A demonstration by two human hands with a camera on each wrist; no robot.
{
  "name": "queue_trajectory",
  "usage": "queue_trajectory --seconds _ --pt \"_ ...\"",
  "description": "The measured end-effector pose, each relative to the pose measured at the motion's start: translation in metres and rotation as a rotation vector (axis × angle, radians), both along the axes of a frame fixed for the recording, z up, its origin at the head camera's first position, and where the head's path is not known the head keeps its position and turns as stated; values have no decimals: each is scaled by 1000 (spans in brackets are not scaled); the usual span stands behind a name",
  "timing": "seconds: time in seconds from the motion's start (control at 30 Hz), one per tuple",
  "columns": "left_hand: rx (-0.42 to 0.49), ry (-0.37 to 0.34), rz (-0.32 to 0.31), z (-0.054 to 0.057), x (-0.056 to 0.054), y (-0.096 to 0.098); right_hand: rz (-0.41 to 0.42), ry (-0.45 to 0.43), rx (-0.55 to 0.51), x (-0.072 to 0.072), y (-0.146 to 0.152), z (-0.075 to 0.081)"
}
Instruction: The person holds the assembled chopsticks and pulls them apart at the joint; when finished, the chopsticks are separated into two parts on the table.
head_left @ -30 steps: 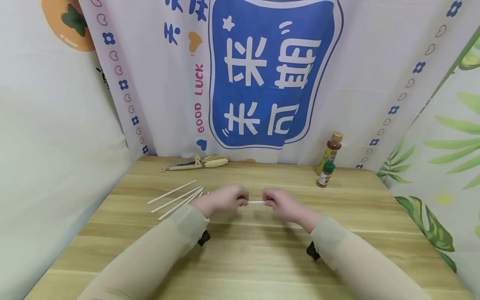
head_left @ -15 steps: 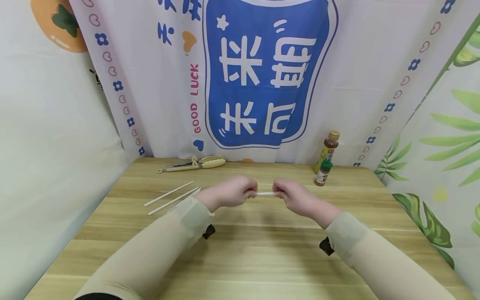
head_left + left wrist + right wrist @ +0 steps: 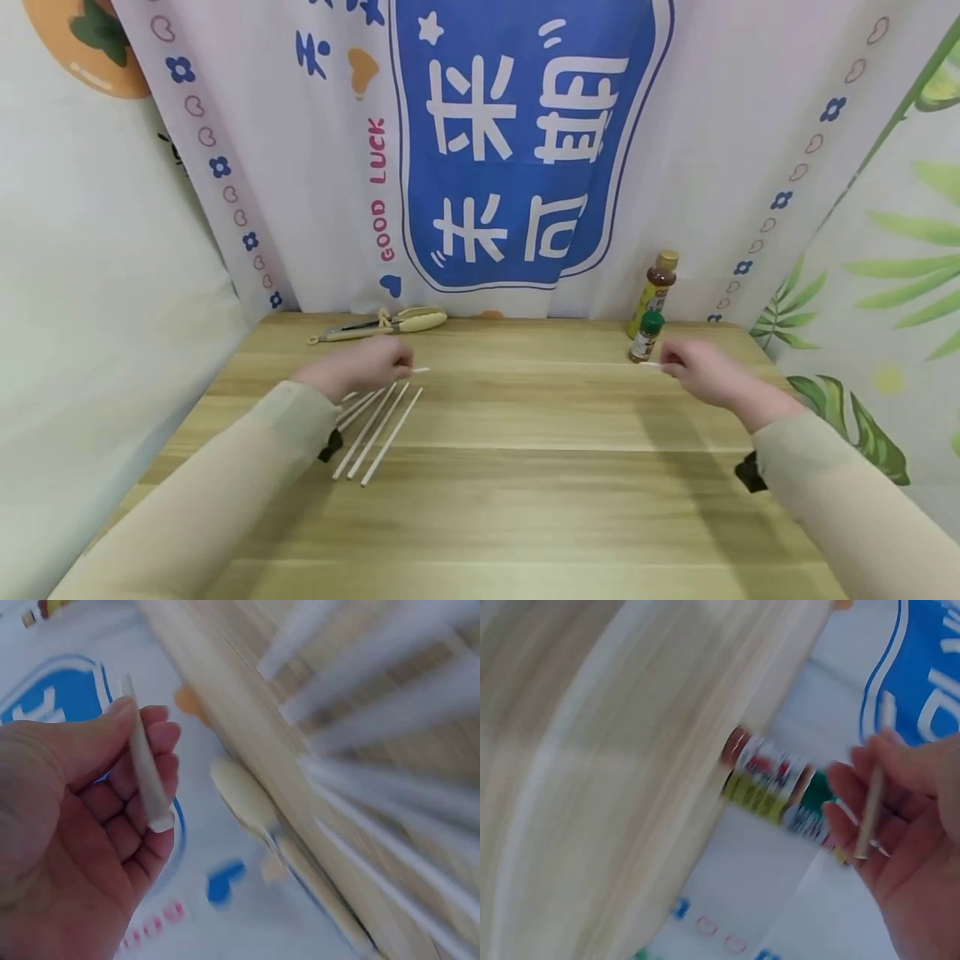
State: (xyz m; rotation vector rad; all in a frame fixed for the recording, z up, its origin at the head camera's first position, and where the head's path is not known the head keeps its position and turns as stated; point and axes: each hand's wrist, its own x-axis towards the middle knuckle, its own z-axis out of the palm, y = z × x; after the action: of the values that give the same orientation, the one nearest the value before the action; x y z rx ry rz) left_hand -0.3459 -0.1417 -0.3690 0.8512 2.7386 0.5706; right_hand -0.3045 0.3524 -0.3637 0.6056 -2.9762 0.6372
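My left hand (image 3: 362, 367) pinches a short white stick (image 3: 148, 769) between thumb and fingers, above the left side of the table. Its end shows just past the fingertips in the head view. A second short white stick (image 3: 874, 795) is held by my right hand (image 3: 703, 372), far apart on the right, near the small green-capped jar (image 3: 647, 337). Several long white sticks (image 3: 393, 436) lie fanned on the table beneath my left hand and forearm, which cover some of them.
Tongs with cream-coloured tips (image 3: 381, 326) lie along the back edge of the wooden table (image 3: 525, 500), left of the middle. At the back right a gold-capped bottle (image 3: 654, 293) stands behind the jar. A printed cloth (image 3: 517, 158) hangs behind the table.
Both hands gripped one white stick close together before. Now they are wide apart, left hand moved left and right hand moved right, each holding a separate short piece.
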Motion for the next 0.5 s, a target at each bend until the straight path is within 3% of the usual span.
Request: queue_trajectory --seconds 0.17,0.27,0.5 --pt "-29 -19 -82 -11 -12 49 55 -79 -20 -15 -38 -16" --pt "-25 -21 -107 -23 -18 75 72 -60 -5 -21 -59 -28" --pt "-40 49 -137 -42 -22 108 111 -67 16 -29 -91 -47"
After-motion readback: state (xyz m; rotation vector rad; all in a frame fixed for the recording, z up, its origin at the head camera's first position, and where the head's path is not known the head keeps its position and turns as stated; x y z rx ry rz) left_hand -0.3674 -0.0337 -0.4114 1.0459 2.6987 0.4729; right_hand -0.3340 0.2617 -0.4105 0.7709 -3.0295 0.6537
